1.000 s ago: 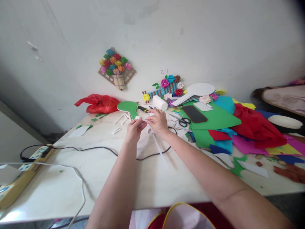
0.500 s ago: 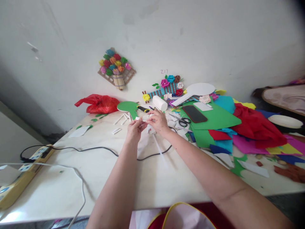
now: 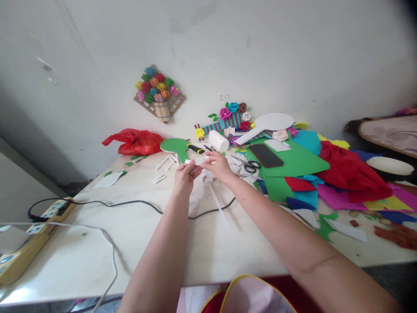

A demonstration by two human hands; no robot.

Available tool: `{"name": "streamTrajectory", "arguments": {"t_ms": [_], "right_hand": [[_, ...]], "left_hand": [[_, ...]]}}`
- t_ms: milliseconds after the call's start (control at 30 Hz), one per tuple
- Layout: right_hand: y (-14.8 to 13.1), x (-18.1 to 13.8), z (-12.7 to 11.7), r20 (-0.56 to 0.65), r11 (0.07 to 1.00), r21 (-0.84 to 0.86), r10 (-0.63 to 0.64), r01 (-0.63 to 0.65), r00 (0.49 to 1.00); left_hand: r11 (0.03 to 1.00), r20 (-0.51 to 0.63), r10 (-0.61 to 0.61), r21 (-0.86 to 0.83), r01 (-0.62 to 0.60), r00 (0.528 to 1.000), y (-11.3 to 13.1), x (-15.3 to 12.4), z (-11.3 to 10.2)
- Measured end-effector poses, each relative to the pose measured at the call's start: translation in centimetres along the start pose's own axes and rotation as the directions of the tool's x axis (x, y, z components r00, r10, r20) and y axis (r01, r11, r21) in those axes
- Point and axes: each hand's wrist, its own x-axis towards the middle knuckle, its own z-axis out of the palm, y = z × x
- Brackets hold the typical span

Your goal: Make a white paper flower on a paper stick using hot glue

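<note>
My left hand point(image 3: 184, 178) pinches a small white paper piece point(image 3: 188, 161) whose end shows at the fingertips. The fingers of my right hand point(image 3: 217, 166) are closed at the same piece from the other side. Just below the hands lies what looks like a white glue gun point(image 3: 206, 176), partly hidden, with a long translucent glue stick point(image 3: 216, 199) sticking out towards me. Left of my hands are several white paper rolls point(image 3: 170, 163). Behind them sit a green paddle-shaped cutout point(image 3: 174, 146) and a yellow-and-black cutter point(image 3: 196, 149).
Black scissors point(image 3: 252, 166), a phone point(image 3: 266, 155) and coloured sheets point(image 3: 306, 152) lie to the right. A red plastic bag point(image 3: 137, 142) is at the back left. A black cable point(image 3: 137, 201) crosses the table from a power strip point(image 3: 42, 230). Paper flowers point(image 3: 233, 114) lean against the wall.
My right hand has shifted very slightly to the right and down, its fingers still at the paper piece. The left hand has barely moved, and the table things are unchanged.
</note>
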Motion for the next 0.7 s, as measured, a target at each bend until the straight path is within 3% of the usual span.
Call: {"name": "streamTrajectory", "arguments": {"t_ms": [300, 700], "right_hand": [[-0.02, 0.17, -0.39, 0.03, 0.999, 0.036, -0.014, 0.013, 0.999], [0.5, 0.11, 0.09, 0.06, 0.995, 0.102, -0.023, 0.017, 0.998]], "left_hand": [[0.999, 0.049, -0.031, 0.013, 0.031, 0.998, 0.09, -0.03, -0.25], [0.997, -0.022, 0.078, 0.029, -0.078, 0.997, 0.2, 0.32, -0.19]]}}
